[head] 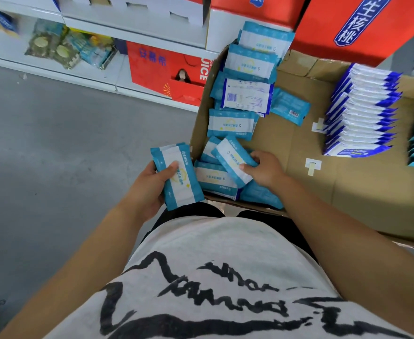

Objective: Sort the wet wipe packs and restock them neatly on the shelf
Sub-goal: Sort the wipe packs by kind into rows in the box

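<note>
Lying jumbled in the box (299, 148) — teal wipe packs (230, 123), white-banded

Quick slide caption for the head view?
Left hand holds a stack of teal wipe packs while right hand grips another pack in the cardboard box.

Bright, diffuse light is filling the view, leaving only soft shadows inside the cardboard box (299, 143) at two o'clock. The shelf (54, 73) at ten o'clock is smearing with motion blur, and straight edges are bowing near the corners.
</note>
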Available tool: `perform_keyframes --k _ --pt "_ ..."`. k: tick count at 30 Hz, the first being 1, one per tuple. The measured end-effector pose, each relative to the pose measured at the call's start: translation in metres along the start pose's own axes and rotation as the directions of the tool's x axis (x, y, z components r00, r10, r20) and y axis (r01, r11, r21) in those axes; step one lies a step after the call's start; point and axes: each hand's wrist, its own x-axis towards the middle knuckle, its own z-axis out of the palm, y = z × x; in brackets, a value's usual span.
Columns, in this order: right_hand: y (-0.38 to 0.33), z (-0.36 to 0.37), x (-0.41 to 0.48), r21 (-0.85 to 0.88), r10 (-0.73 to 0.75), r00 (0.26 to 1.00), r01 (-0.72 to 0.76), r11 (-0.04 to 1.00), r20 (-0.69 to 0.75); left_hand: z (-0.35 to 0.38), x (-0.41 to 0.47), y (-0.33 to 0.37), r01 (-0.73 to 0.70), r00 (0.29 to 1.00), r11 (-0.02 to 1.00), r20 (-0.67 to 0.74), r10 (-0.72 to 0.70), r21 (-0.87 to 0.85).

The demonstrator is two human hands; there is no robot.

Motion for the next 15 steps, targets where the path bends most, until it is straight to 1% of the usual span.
perform_keyframes --k 2,3,5,8,10,12,13,15 --pt "-0.008 -0.013 -0.011 0.178 0.029 0.999 -0.022 0.984 -0.038 0.006 0.003 0.001 0.005 1.000 0.999 0.016 -0.005 -0.046" --pt "-0.013 -0.019 -0.019 0.247 0.022 0.998 -0.007 0.969 -0.057 0.010 0.004 0.002 0.009 1.000 0.998 0.030 -0.007 -0.069" --pt "-0.026 -0.029 -0.035 0.379 -0.026 0.998 0.049 0.924 -0.065 0.019 0.005 0.002 0.016 0.998 0.995 0.061 -0.010 -0.101" --pt "-0.049 -0.033 -0.055 0.555 -0.125 0.992 0.105 0.825 -0.003 0.030 0.005 0.001 0.003 0.994 0.995 0.109 0.007 -0.095" --pt "-0.062 -0.024 -0.063 0.551 -0.182 0.981 0.115 0.826 0.068 0.035 0.005 0.001 -0.006 0.988 0.996 0.156 0.020 -0.087" --pt "-0.072 -0.009 -0.069 0.478 -0.221 0.966 0.133 0.868 0.132 0.039 0.005 0.003 -0.023 0.978 0.996 0.202 0.041 -0.091" --pt "-0.078 -0.002 -0.072 0.437 -0.242 0.958 0.155 0.886 0.151 0.041 0.005 0.003 -0.036 0.977 0.995 0.206 0.054 -0.091" --pt "-0.084 0.005 -0.072 0.360 -0.276 0.945 0.201 0.911 0.173 0.039 0.005 0.004 -0.057 0.986 0.995 0.152 0.069 -0.083"
